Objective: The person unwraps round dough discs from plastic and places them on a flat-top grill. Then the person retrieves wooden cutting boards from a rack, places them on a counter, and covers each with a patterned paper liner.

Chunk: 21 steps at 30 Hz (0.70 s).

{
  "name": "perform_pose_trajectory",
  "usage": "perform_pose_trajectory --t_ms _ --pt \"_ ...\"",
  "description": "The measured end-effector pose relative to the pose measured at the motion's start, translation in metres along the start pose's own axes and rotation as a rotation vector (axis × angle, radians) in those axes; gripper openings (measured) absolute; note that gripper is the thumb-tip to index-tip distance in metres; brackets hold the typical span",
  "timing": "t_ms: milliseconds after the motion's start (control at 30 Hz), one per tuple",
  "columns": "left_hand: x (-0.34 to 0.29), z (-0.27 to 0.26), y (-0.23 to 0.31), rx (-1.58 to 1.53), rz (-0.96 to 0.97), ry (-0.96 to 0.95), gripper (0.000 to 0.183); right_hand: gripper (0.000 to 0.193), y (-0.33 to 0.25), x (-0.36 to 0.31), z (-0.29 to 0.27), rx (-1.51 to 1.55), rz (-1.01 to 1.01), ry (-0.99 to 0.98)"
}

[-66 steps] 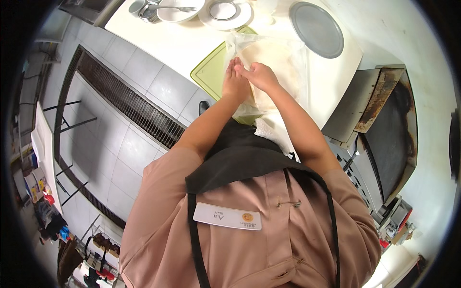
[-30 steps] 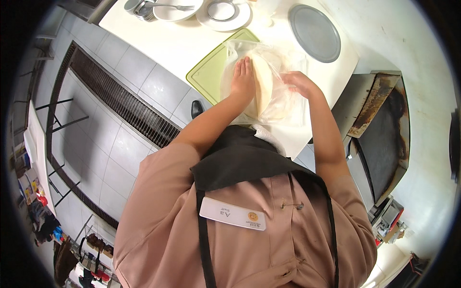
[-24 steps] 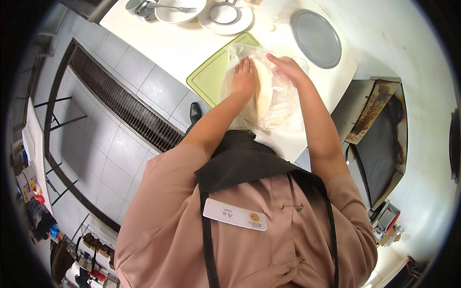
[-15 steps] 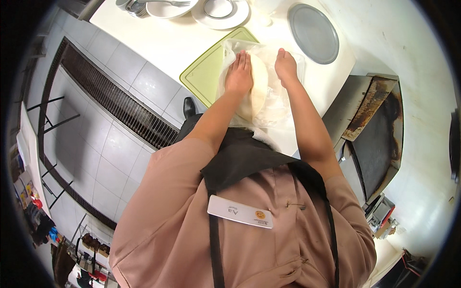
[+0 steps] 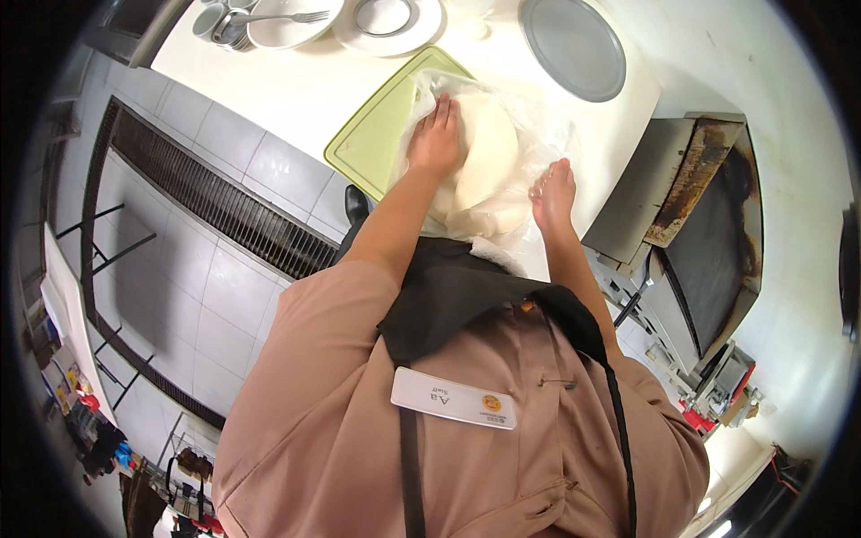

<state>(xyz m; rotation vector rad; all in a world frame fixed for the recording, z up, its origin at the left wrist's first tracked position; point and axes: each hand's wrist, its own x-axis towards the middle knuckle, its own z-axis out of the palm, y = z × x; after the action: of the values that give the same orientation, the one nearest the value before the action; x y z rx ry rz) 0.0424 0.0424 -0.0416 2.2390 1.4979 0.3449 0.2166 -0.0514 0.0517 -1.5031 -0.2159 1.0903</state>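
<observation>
A clear plastic bag (image 5: pixel 529 148) lies on the white table, partly over a light green tray (image 5: pixel 372 130). In it is a pale, smooth, rounded sheet (image 5: pixel 491 143), like dough or flatbread; its exact kind is unclear. My left hand (image 5: pixel 437 136) rests flat at the left side of the sheet, fingers stretched out and pointing away from me. At the bag's right edge, my right hand (image 5: pixel 553 191) is turned partly palm up. Its fingers are curled closed on the plastic. A crumpled white cloth or paper (image 5: pixel 498 255) sits by the near table edge.
At the far left stand a white bowl (image 5: pixel 294 29) with a fork (image 5: pixel 287 17), stacked plates (image 5: pixel 421 36) and metal cups (image 5: pixel 208 20). A grey round tray (image 5: pixel 574 49) lies far right. Right of the table is a griddle (image 5: pixel 713 251); a floor grate (image 5: pixel 206 188) runs left.
My right hand has moved nearer to me and turned over, drawing the bag's right side along. More of the pale sheet shows. My left hand stays beside it.
</observation>
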Motion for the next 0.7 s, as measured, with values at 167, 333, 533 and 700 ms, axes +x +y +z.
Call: perform_pose_trajectory --t_ms 167,333,533,700 --pt "0.002 0.0 0.0 0.07 0.04 -0.017 0.056 0.022 -0.035 0.015 -0.039 -0.821 0.013 -0.149" --pt "0.016 -0.01 0.017 0.157 0.192 0.003 0.047 0.012 -0.045 0.048 -0.001 -0.564 0.053 -0.145" --pt "0.027 -0.002 0.015 0.016 0.229 -0.005 0.047 0.017 -0.038 0.059 0.049 -0.502 0.097 -0.068" --pt "0.032 0.003 0.009 0.119 0.181 -0.06 0.051 0.03 -0.031 0.048 0.062 -1.056 -0.207 -0.102"
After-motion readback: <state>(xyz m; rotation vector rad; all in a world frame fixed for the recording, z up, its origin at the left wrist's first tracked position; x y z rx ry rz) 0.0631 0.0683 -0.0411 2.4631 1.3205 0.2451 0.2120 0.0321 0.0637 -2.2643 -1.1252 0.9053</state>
